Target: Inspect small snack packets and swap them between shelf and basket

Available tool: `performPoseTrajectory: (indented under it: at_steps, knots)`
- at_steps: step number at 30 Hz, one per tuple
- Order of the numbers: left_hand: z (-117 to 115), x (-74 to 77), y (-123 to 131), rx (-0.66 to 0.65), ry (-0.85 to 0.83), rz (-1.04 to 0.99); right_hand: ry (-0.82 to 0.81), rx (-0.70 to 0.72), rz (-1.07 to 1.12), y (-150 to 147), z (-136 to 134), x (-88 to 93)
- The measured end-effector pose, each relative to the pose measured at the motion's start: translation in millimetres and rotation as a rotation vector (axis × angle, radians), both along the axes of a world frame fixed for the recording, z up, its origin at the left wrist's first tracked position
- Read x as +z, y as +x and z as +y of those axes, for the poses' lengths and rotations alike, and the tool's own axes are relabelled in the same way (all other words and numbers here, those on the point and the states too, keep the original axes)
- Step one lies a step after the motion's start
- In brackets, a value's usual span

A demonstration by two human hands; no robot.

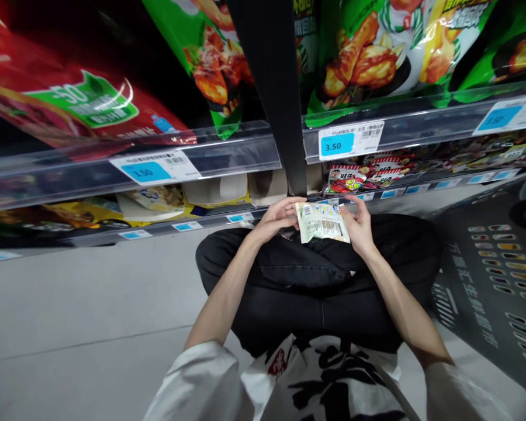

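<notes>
A small pale snack packet [323, 223] with a barcode and fine print facing up is held between my two hands, above my crossed legs in black trousers. My left hand [279, 219] grips the packet's left edge, thumb and fingers closed around it. At the opposite edge, my right hand [358, 225] pinches the packet, with the index finger extended upward. Just beyond my hands, the bottom shelf holds red-and-white striped snack packets [346, 177] and a yellow open carton [217, 192].
Upper shelves hold large green chip bags [372, 52] and a red bag [79, 88] behind clear price rails with a price tag [350, 140]. A black upright post [269, 76] divides the shelves. A grey plastic shopping basket [477, 275] stands close on my right. Grey tiled floor [92, 310] lies to my left.
</notes>
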State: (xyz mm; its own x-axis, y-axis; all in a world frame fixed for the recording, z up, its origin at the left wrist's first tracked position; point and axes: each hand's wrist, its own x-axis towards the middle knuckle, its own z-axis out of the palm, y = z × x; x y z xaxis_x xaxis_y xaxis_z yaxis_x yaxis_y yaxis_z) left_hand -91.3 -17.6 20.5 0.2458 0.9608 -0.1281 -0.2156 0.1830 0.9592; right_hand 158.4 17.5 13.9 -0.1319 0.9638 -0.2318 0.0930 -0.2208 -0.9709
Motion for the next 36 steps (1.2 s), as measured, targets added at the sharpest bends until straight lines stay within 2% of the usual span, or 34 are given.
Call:
performPoseTrajectory:
  at_steps: [5, 10, 13, 17, 20, 23, 27, 30, 36]
  knots:
    - [5, -4.8, 1, 0.063, 0.113, 0.152, -0.074, 0.037, 0.055, 2, 2, 7.9]
    - [5, -13.7, 2, 0.147, 0.109, 0.388, -0.111, 0.113, 0.290, 4, 5, 13.4]
    - [3, -15.0, 3, 0.133, 0.123, 0.463, -0.063, 0.118, 0.200, 5, 3, 13.1]
    - [3, -9.8, 2, -0.014, 0.096, 0.483, 0.159, 0.103, -0.209, 9, 2, 11.1]
    - [4, -6.0, 1, -0.169, 0.036, 0.475, 0.309, 0.100, -0.365, 14, 6, 8.7]
    - [3, -6.0, -1, -0.263, 0.005, 0.452, 0.326, 0.095, -0.289, 15, 10, 4.2]
    - [2, -7.7, -3, -0.421, 0.007, 0.439, 0.205, 0.109, -0.121, 11, 12, -1.6]
    - [2, -4.9, -2, -0.527, 0.023, 0.487, 0.188, 0.139, -0.060, 9, 11, -3.7]
    - [1, -0.5, -2, -0.590, -0.018, 0.434, 0.211, 0.125, 0.021, 8, 10, -6.4]
